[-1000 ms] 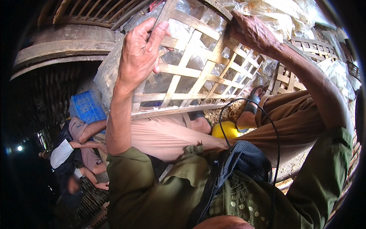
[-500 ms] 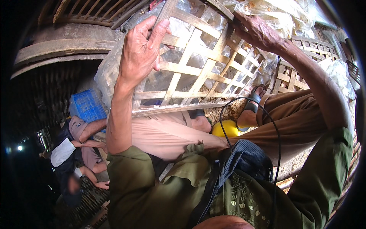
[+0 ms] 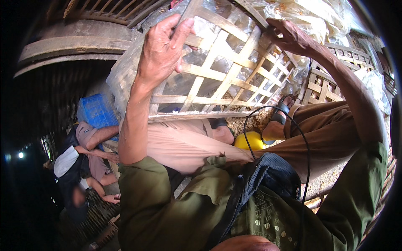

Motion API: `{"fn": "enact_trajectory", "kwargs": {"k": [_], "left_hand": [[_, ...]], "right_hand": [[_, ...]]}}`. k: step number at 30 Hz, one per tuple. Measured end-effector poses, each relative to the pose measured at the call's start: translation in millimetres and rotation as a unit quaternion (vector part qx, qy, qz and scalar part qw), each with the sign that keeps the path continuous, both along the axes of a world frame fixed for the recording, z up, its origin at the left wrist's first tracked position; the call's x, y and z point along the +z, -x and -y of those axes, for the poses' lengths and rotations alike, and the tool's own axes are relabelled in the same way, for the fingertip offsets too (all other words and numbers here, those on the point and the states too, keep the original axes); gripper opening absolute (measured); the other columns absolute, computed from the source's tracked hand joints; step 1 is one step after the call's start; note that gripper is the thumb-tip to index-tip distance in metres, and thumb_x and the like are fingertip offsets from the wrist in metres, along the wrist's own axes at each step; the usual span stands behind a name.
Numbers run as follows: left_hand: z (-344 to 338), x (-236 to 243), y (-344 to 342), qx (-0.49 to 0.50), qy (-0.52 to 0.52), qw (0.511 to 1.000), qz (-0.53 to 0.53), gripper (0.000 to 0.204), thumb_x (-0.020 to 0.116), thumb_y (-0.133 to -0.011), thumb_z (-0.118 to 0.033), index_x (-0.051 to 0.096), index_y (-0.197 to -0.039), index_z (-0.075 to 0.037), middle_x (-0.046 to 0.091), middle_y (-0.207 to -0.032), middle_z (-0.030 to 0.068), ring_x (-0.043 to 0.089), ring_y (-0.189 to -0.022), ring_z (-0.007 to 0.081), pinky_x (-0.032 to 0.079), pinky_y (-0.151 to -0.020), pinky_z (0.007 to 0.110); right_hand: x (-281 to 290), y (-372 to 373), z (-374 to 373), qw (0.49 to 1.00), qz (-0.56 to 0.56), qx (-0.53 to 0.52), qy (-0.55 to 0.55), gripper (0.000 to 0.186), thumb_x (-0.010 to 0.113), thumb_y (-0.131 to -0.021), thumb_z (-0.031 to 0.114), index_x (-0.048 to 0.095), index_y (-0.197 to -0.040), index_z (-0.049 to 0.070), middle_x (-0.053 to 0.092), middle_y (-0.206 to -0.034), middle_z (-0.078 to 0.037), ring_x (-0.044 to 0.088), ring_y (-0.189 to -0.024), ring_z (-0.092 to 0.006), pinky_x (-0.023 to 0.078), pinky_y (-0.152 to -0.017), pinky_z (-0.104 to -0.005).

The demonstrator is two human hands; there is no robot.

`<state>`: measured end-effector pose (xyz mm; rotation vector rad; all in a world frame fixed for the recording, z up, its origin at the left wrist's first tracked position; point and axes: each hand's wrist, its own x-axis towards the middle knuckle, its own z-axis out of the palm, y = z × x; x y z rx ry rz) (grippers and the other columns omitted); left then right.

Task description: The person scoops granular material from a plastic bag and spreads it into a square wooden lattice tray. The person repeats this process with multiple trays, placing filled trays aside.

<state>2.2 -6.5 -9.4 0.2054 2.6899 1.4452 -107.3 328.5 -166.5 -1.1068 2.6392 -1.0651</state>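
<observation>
A woven bamboo lattice panel (image 3: 226, 73) with a wooden frame stands tilted over my lap. My left hand (image 3: 165, 52) grips its upper left upright, thumb over the front and fingers wrapped round. My right hand (image 3: 289, 37) holds the frame at the upper right, fingers curled at its edge. Behind the lattice are crumpled clear plastic sheets (image 3: 293, 10). A yellow round object (image 3: 249, 140) lies on the debris-covered ground between my sandalled feet. A black cable loops over my legs.
More lattice panels (image 3: 324, 85) lie at the right. A blue plastic crate (image 3: 96, 113) stands at the left. Beside it another person (image 3: 69, 167) sits, hands low. Dark wooden slats and a beam (image 3: 71, 47) line the upper left.
Both my hands and the lattice panel have shifted slightly to the right in the picture, the left hand also slightly upward. The other person's visible arms appear slightly higher in the picture.
</observation>
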Motion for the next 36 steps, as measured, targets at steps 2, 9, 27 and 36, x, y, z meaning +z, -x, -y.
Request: {"fn": "enact_trajectory", "kwargs": {"k": [2,9,27,36], "left_hand": [[0,1,-1,-0.009,0.011,1.000,-0.013,0.034,0.059,-0.110,-0.033,0.066,-0.099,-0.001,0.069,-0.071,0.0062,0.054,-0.041,0.0056,0.042,-0.037,0.023],[-2,4,5,-0.009,0.006,1.000,0.009,0.032,0.061,-0.109,-0.032,0.068,-0.103,-0.001,0.067,-0.070,0.0047,0.053,-0.042,0.0062,0.042,-0.037,0.025],[-6,2,1,0.002,-0.019,1.000,0.005,0.033,0.060,-0.110,-0.032,0.066,-0.100,-0.002,0.070,-0.075,0.0058,0.051,-0.041,0.0047,0.040,-0.037,0.022],[-2,-1,0,-0.006,-0.001,1.000,-0.005,0.036,0.059,-0.110,-0.038,0.069,-0.103,-0.004,0.062,-0.068,-0.0029,0.046,-0.039,-0.0005,0.043,-0.041,0.017]], "right_hand": [[6,7,3,0.990,0.004,0.018,-0.141,0.057,0.069,-0.095,0.013,0.048,-0.145,-0.007,0.071,-0.114,-0.029,0.073,-0.103,-0.0395,0.060,-0.082,-0.0465],[37,-4,8,0.996,0.075,-0.028,0.026,0.070,0.073,-0.092,0.047,0.055,-0.139,-0.002,0.070,-0.115,-0.022,0.072,-0.102,-0.0316,0.060,-0.087,-0.0426],[54,-12,26,0.993,-0.004,-0.032,-0.112,0.036,0.055,-0.107,0.027,0.059,-0.127,-0.002,0.069,-0.095,-0.017,0.069,-0.075,-0.0299,0.057,-0.072,-0.0459],[-13,5,-8,0.984,-0.052,0.063,-0.155,0.073,0.071,-0.089,0.006,0.040,-0.155,0.000,0.069,-0.098,-0.021,0.069,-0.094,-0.0396,0.056,-0.084,-0.0492]]}}
